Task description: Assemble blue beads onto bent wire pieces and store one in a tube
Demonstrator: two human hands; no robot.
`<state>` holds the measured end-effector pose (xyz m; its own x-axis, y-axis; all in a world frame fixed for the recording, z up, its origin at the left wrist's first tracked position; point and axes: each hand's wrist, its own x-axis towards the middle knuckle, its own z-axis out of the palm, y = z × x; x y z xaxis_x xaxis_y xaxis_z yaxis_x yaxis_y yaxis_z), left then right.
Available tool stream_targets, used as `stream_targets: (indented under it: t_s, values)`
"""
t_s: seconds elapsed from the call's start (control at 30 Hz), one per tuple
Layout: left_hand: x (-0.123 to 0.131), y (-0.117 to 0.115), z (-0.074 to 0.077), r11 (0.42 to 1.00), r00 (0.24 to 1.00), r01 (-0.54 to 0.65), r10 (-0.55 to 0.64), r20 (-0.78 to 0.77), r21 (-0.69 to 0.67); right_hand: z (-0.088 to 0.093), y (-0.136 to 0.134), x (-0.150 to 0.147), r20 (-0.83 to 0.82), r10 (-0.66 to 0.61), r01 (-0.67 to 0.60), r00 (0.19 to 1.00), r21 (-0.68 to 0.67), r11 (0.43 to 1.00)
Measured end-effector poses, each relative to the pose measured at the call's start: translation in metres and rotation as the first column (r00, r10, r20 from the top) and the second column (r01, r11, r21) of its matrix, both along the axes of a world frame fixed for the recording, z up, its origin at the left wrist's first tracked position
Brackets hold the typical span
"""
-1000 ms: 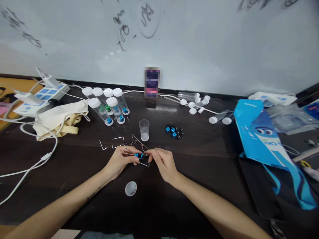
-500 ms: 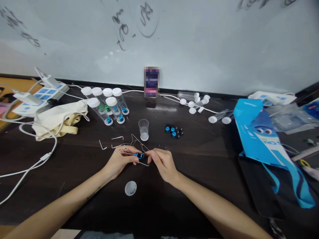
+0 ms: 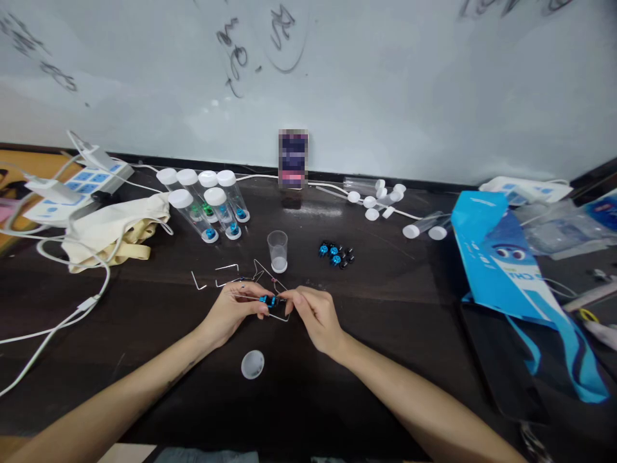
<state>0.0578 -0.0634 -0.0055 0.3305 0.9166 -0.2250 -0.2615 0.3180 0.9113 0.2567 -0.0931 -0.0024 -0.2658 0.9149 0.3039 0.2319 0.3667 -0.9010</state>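
Left hand (image 3: 236, 308) is pinching a blue-and-black part (image 3: 268, 301); right hand (image 3: 315, 316), grip unclear, is meeting its end, barely shifting, suggesting fine work.

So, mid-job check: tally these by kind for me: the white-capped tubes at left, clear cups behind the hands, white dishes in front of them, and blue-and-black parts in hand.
White-capped tubes: 6
Clear cup: 1
White dish: 1
Blue-and-black part in the left hand: 1
Total: 9
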Motion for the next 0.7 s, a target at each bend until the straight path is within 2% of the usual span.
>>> stream_targets:
  t_s: [0.7]
  values:
    - [-0.0005,-0.0010,-0.0007,1.000,1.000,-0.007,0.007,0.015,-0.002,-0.0005,0.0002,0.0002,0.015,0.008,-0.008,1.000,-0.003,1.000]
